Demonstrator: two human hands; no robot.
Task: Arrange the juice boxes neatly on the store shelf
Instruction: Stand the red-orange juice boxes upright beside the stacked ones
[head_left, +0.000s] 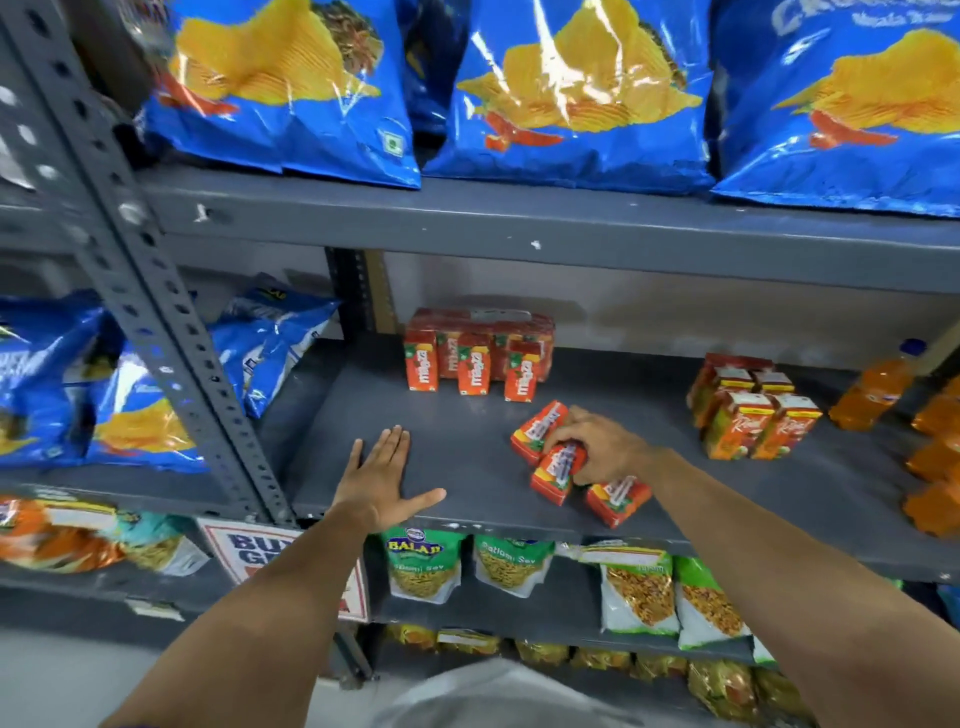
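Right hand (597, 449) clamps a toppled juice box (558, 473) near the shelf (467, 447) front; left hand (382, 480) rests flat, fingers spread.
Small stiff cartons, probably light and dentable: grip the broad sides, stand each by the upright row (472, 366) farther back.

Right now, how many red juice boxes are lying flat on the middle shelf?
3, all at the shelf front: one behind the right hand, one under its fingers, one nearest the edge. More may be hidden beneath the hand.
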